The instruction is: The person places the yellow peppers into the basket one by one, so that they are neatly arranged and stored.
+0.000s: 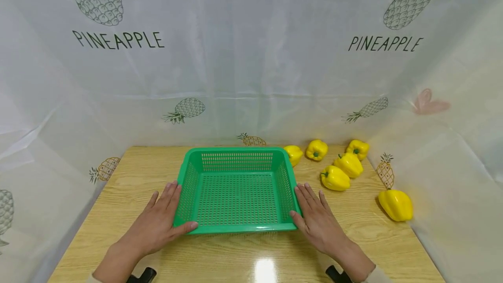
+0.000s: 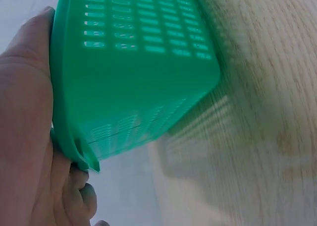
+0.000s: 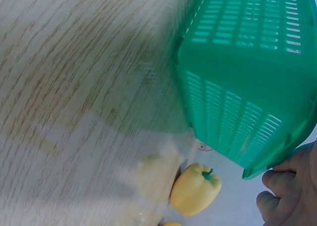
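Note:
A green plastic basket (image 1: 235, 200) with slotted walls is in the middle of the wooden table, and nothing lies in it. My left hand (image 1: 157, 219) grips its left side near the front corner, thumb over the rim and fingers along the outside. At the opposite side, my right hand (image 1: 320, 219) holds the rim the same way. The left wrist view shows the thumb along the basket's rim (image 2: 59, 72) with fingers below. In the right wrist view, curled fingers (image 3: 280, 184) sit by the rim. Whether the basket's base touches the table cannot be told.
Several yellow bell peppers lie to the right: a pepper (image 1: 294, 155) by the basket's back corner, a close group (image 1: 335, 178), and a lone pepper (image 1: 396, 205) at the table's right edge. A pineapple-printed sheet (image 1: 251, 69) hangs behind and along both sides of the table (image 1: 235, 257).

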A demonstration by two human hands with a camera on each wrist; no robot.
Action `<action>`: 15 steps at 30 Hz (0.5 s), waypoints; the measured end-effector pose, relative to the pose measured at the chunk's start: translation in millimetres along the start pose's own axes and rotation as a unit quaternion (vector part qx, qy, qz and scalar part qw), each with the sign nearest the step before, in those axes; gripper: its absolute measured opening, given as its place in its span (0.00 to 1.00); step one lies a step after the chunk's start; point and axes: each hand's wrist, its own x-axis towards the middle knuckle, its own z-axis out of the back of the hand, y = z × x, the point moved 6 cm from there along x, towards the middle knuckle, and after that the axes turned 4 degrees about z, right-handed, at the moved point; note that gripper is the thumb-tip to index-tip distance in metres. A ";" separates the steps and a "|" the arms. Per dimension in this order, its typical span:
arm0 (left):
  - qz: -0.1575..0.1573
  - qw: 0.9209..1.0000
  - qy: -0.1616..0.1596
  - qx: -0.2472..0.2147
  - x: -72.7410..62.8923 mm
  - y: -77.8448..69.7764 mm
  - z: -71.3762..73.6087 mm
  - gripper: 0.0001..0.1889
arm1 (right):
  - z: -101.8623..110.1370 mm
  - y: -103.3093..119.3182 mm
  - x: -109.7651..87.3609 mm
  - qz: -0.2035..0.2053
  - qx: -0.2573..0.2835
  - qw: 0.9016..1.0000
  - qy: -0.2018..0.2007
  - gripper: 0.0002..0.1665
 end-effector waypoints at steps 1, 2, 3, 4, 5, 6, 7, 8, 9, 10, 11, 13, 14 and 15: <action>-0.001 1.000 0.001 0.001 0.3 0.1 0.4 0.60 | -0.2 0.2 -0.3 0.000 -0.001 1.000 0.000 0.40; -0.002 1.000 0.001 0.004 0.8 0.2 1.0 0.60 | -0.6 -0.2 -0.7 -0.001 -0.002 1.000 0.001 0.40; -0.004 1.000 0.002 0.006 1.3 0.3 1.6 0.61 | -0.9 -0.4 -1.2 -0.003 -0.001 1.000 0.002 0.40; -0.005 1.000 0.004 0.008 1.8 0.6 2.3 0.61 | -1.0 -0.7 -1.7 -0.004 -0.001 1.000 0.002 0.40; -0.005 1.000 0.006 0.009 2.4 0.9 2.8 0.61 | -1.3 -0.9 -2.1 -0.005 0.000 1.000 0.002 0.40; -0.006 1.000 0.009 0.008 2.9 1.1 3.2 0.61 | -1.6 -1.1 -2.6 -0.005 -0.002 1.000 0.000 0.40; -0.007 1.000 0.010 0.008 3.4 1.4 3.5 0.61 | -2.0 -1.3 -3.1 -0.005 -0.003 1.000 0.000 0.40; -0.008 1.000 0.012 0.008 3.7 1.4 3.5 0.61 | -2.2 -1.6 -3.5 -0.005 -0.003 1.000 -0.001 0.40; -0.008 1.000 0.013 0.008 3.8 1.5 3.3 0.61 | -2.1 -1.2 -3.6 -0.004 -0.004 1.000 -0.003 0.40; -0.008 1.000 0.014 0.009 3.8 1.6 2.9 0.62 | -2.0 -1.0 -3.5 -0.002 -0.005 1.000 -0.005 0.40; -0.008 1.000 0.013 0.010 3.7 1.6 2.5 0.62 | -2.0 -0.7 -3.2 0.000 -0.006 1.000 -0.006 0.40; -0.008 1.000 0.013 0.010 3.1 1.3 1.6 0.62 | -1.4 -0.3 -2.1 0.004 -0.006 1.000 -0.007 0.40; -0.008 1.000 0.013 0.009 2.6 1.1 1.0 0.62 | -1.3 -0.7 -1.6 0.005 -0.005 1.000 -0.006 0.40; -0.008 1.000 0.013 0.006 2.1 0.8 0.5 0.62 | -0.8 -1.1 -1.2 0.006 -0.004 1.000 -0.003 0.40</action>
